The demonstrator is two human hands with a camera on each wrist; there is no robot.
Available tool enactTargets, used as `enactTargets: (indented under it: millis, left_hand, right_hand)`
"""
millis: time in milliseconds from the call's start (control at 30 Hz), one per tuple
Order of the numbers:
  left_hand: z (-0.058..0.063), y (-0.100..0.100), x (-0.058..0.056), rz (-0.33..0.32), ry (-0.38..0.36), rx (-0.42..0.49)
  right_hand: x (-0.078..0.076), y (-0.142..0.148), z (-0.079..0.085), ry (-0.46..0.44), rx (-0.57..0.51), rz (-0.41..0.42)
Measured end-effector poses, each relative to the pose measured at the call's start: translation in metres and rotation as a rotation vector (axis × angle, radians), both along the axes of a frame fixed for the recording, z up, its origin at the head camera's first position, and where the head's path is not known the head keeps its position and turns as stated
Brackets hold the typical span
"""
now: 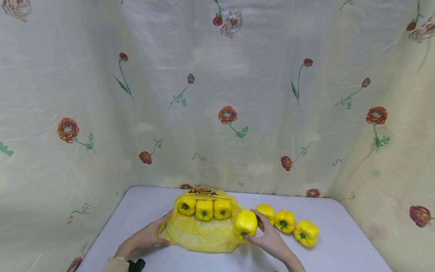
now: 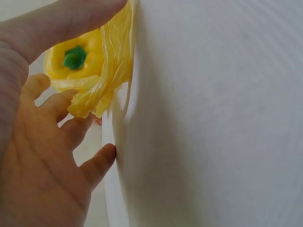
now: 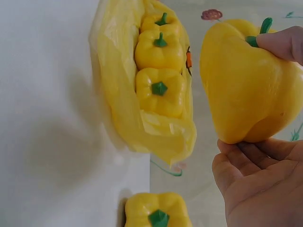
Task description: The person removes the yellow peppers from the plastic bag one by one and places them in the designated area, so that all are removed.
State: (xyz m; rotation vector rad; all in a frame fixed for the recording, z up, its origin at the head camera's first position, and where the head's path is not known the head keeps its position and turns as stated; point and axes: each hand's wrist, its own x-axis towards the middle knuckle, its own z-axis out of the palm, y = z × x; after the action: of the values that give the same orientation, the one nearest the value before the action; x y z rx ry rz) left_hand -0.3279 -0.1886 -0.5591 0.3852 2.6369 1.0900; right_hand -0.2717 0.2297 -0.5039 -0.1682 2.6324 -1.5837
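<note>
Three bagged peppers [image 1: 204,210], head view: side by side in a row inside the bag, green stems facing the camera.
Yellow plastic bag [image 1: 200,241], head view: lies on the white table [image 1: 343,241], mouth toward the person; dark-and-orange print [image 1: 202,192] along its far upper edge.
Left hand [image 1: 149,234], head view: at the bag's left edge, thumb and fingers spread apart; beige sleeve [image 1: 116,265] behind it, black item [image 1: 136,265] by the wrist, too cut off to identify.
Right hand [image 1: 268,240], head view: pinches one yellow pepper between thumb and fingers.
Held pepper [image 1: 246,223], head view: overlaps the bag's right edge as seen; contact with the film cannot be told from here.
Three loose peppers [image 1: 284,221], head view: slanting row on the table, right of the bag; the farthest partly hidden by the right hand.
Floral cloth [image 1: 204,132], head view: hangs behind the table and along both sides.
Palm and film, left wrist view: fingers spread, crumpled bag edge between thumb and fingers; how firmly it is pressed, cannot tell. One bagged pepper shows below the thumb.
Thumb and stem, right wrist view: thumb rests beside the held pepper's stem, fingertips support its opposite end.
Bag and row, right wrist view: three peppers within the film; one loose pepper at the bottom edge, partly cut off.
</note>
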Motion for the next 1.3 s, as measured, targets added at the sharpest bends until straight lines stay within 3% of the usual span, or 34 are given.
enactTargets:
  millis: [633,900,1300]
  left_hand:
    - [0.001,0.000,0.000,-0.007,0.004,0.015]
    - [0.002,-0.002,0.000,-0.021,0.002,0.002]
    - [0.002,-0.003,0.001,-0.025,0.013,0.010]
  right_hand:
    - [0.010,0.039,0.001,-0.035,0.107,-0.115]
    - [0.011,0.050,-0.003,-0.010,0.115,-0.129]
    - [0.013,0.058,-0.015,-0.047,0.120,-0.138]
